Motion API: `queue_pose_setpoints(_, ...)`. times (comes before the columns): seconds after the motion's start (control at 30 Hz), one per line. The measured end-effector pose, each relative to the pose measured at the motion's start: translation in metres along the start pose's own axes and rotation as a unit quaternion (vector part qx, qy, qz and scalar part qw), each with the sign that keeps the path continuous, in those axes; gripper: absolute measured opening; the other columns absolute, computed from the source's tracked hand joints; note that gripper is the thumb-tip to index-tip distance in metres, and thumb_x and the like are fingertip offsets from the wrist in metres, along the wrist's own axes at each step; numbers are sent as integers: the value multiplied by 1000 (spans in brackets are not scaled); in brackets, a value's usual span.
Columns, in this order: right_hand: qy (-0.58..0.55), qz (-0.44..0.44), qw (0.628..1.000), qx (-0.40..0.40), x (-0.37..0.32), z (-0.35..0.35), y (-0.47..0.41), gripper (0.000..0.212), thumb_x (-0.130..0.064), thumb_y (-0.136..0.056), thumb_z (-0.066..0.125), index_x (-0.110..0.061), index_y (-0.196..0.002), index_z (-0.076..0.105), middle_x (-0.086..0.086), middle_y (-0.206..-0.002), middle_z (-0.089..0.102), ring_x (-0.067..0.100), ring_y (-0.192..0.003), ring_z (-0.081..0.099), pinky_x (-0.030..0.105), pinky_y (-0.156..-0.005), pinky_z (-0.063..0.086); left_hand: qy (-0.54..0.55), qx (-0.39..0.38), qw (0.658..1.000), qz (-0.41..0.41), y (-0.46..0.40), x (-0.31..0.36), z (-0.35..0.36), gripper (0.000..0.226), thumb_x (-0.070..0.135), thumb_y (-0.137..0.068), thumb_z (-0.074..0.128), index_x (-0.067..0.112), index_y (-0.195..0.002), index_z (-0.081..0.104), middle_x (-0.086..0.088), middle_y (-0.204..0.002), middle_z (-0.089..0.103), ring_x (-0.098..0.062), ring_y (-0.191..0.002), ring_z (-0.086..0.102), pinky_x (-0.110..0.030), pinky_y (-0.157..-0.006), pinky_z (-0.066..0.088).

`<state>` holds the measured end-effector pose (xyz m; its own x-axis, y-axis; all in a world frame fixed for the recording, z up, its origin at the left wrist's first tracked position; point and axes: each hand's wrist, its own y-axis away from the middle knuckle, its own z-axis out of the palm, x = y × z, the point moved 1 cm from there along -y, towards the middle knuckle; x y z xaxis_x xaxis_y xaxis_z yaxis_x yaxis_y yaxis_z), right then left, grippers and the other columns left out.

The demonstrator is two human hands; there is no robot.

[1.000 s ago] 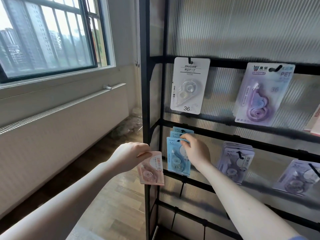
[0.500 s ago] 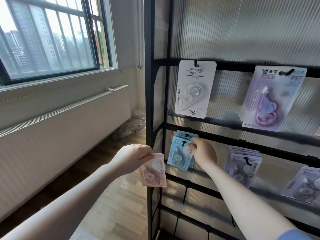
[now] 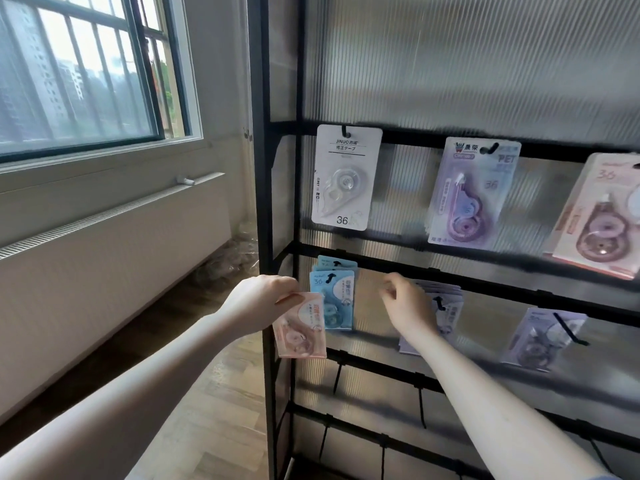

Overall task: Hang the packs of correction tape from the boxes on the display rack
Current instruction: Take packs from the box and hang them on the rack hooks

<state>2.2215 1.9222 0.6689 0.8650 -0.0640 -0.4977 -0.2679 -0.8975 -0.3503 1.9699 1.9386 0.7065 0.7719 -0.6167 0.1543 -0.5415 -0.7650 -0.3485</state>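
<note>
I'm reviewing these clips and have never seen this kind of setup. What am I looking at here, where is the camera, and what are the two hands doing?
There is no machine: a person wears a camera on the head, looking forward and down at their own arms. In front stands a black display rack with hooks carrying packs of correction tape. The left hand grips pink packs, not yet hung. The right hand is loosely curled and holds nothing, just right of the blue packs hanging on a hook. A white pack and purple packs hang on the row above. A window is on the left.
</note>
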Motion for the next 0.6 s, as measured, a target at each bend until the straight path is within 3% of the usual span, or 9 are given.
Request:
queue_pose_setpoints(0.23, 14, -15, 1000, 18, 29, -52, 29, 28, -27, -96, 45, -19, -121, 55, -1, -118, 64, 20, -101, 60, 26, -72, 45, -15, 12, 1000, 20, -12, 48, -8, 25, 41, -93, 48, 24, -102, 64, 7, -102, 66, -16, -86, 61, -27, -62, 43)
queue_pose_setpoints(0.3, 16, -31, 999, 30, 35, -67, 36, 25, -27, -96, 45, -21, -118, 57, -2, -114, 64, 18, -97, 60, 27, -70, 48, -18, 22, 999, 20, -15, 64, -9, 24, 41, -93, 48, 24, -102, 64, 7, -99, 66, -16, -86, 61, -25, -61, 38)
queue_pose_setpoints(0.47, 49, -67, 994, 76, 64, -116, 46, 25, -23, -95, 47, -18, -116, 61, -2, -110, 65, 18, -96, 61, 26, -70, 45, -20, 38, 999, 10, -24, 114, -16, 21, 41, -92, 49, 27, -96, 64, 9, -91, 66, -16, -84, 62, -30, -65, 49)
queue_pose_setpoints(0.6, 74, -61, 992, 81, 112, -158, 61, 24, -21, -94, 48, -17, -113, 62, 1, -109, 65, 22, -98, 60, 30, -73, 45, -11, 49, 999, -13, -31, 167, -15, 19, 43, -91, 50, 29, -92, 63, 10, -88, 65, -18, -81, 62, -30, -64, 48)
